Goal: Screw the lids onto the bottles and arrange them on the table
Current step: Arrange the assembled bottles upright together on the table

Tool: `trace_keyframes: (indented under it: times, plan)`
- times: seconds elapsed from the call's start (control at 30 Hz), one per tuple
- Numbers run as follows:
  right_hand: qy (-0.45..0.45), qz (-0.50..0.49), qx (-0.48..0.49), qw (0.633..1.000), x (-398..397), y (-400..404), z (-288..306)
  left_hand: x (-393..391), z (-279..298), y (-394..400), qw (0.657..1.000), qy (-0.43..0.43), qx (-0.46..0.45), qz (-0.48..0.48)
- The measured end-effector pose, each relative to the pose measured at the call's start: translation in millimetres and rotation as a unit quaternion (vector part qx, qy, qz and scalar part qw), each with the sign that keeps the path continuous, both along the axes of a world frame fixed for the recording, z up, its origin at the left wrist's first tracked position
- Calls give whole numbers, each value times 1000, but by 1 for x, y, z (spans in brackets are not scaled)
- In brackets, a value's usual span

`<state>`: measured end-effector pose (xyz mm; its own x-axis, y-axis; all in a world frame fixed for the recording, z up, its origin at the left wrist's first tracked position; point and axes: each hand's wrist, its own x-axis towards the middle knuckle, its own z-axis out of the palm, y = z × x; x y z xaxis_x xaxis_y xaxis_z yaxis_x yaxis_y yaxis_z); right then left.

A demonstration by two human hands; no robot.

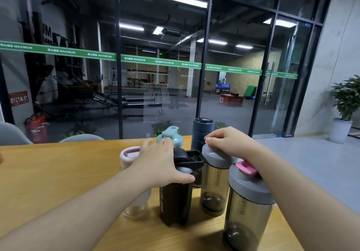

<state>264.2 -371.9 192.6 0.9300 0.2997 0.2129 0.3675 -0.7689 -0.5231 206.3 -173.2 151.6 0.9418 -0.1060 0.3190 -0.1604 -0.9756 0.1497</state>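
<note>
Several shaker bottles stand close together on the wooden table (pixel 58 173). My left hand (pixel 161 163) grips the top of a black bottle (pixel 175 202), thumb along its rim under the black lid (pixel 190 158). My right hand (pixel 231 141) rests on the grey lid of a smoky bottle (pixel 213 184), fingers curled over the cap. A second smoky bottle (pixel 247 211) with a grey lid and pink flip cap stands nearest on the right. A clear bottle with a pink lid (pixel 128 153) stands left, partly behind my left arm. A mint bottle (pixel 171 136) and a dark blue bottle (pixel 202 134) stand behind.
The table's far edge runs just behind the bottles, its right edge beside the nearest smoky bottle. A glass wall with a green stripe stands beyond. Grey chair backs (pixel 81 137) show at the far left. A potted plant (pixel 344 110) stands on the floor at right.
</note>
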Motion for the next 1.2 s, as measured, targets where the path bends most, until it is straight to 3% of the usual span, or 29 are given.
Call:
trace_keyframes:
  times: [0.43, 0.77, 1.2]
  plan:
    - [-1, -1, -2, 1000, -5, 3, 2, 32, 8, 7, 999, 4, -3, 38]
    - [-1, 0, -8, 1000, -5, 2, 2, 55, 18, 13, 997, 20, 49, 54]
    - [-3, 4, -12, 1000, -2, 3, 1, 75, 11, 13, 996, 51, 30, 71]
